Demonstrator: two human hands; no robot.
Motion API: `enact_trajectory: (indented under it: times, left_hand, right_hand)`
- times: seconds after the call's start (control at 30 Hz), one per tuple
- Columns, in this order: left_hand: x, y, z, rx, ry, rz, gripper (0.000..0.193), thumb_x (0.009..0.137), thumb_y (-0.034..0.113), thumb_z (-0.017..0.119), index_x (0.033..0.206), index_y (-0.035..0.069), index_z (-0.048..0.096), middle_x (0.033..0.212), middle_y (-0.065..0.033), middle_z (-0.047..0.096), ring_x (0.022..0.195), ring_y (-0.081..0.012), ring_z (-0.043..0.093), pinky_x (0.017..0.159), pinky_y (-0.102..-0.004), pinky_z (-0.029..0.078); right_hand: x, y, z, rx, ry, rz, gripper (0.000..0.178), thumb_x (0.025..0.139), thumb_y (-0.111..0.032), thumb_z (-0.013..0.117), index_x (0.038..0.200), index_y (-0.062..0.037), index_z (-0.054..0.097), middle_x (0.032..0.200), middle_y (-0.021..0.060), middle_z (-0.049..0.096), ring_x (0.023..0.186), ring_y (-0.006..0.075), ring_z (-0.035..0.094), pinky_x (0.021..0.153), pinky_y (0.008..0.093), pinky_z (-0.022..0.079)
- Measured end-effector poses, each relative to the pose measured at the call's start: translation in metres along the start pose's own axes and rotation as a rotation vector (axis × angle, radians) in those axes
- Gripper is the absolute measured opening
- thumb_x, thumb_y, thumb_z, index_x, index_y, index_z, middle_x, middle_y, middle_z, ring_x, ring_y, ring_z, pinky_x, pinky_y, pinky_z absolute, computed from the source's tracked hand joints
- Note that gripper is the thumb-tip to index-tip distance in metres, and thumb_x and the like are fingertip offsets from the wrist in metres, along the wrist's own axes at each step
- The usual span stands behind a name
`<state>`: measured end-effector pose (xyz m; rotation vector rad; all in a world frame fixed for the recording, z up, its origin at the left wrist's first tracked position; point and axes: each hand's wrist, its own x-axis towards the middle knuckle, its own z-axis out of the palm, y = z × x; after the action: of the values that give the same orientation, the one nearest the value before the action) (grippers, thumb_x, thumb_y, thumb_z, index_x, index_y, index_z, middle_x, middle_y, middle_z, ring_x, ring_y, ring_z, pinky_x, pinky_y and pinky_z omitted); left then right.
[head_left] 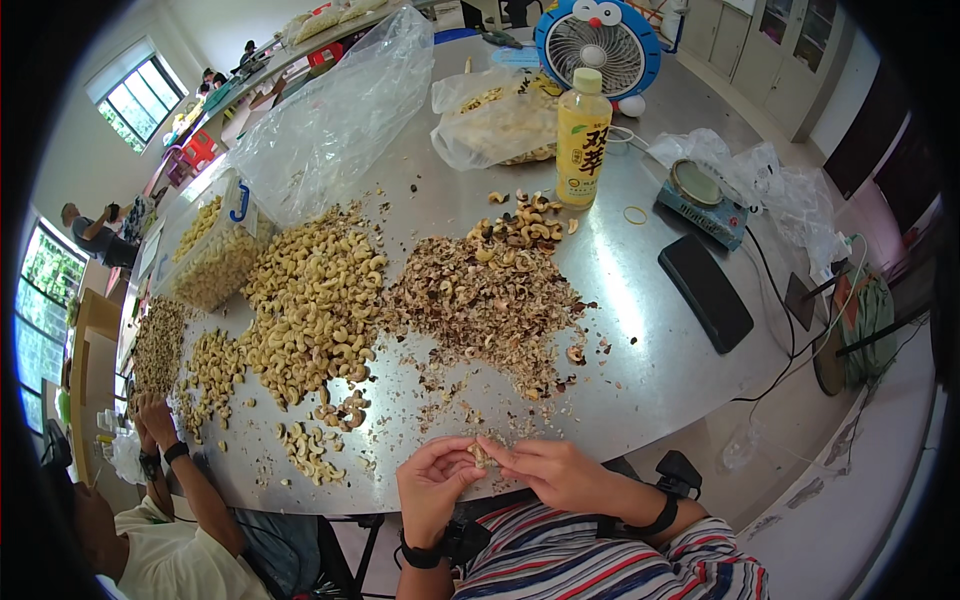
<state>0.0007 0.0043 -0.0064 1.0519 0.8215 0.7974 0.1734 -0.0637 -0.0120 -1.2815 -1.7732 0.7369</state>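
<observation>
Shelling step — one cashew [481,453] pinched between both hands at the near edge of the desk [640,300].
Left hand [432,482] pinches the nut from the left, right hand [545,472] from the right, fingertips pressed together on it. Judged next: pick the skin off — shell pile [490,300] and peeled heap [315,300] lie beyond.

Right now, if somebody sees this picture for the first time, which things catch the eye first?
Probably the big heap of pale cashew kernels at the middle left of the metal table, with a brown pile of shell scraps just right of it. At the near edge, the left hand and right hand pinch one nut together.
</observation>
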Motion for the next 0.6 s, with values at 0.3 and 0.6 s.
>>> enact_trajectory:
  times: [0.3,0.6]
  left_hand:
    - [0.0006,-0.0007,-0.0011,0.021,-0.011,0.005,0.037,0.066,-0.015,0.066,0.101,-0.009,0.057,0.097,-0.0118,0.055,0.082,-0.0163,0.059,0.073,-0.0243,0.052]
    - [0.0011,-0.0013,-0.0003,0.027,-0.002,0.016,0.037,0.066,-0.014,0.066,0.102,-0.009,0.057,0.099,-0.012,0.055,0.083,-0.0164,0.059,0.075,-0.0246,0.052]
  right_hand:
    - [0.0018,-0.0001,-0.0069,0.055,-0.016,0.079,0.055,0.074,0.005,0.055,0.126,-0.0125,0.049,0.075,0.012,0.053,0.065,0.0241,0.055,0.061,0.031,0.048]
    - [0.0014,-0.0009,-0.0029,0.149,0.005,0.058,0.05,0.084,-0.011,0.055,0.132,-0.0146,0.04,0.065,0.0122,0.047,0.054,0.0278,0.05,0.053,0.034,0.043]
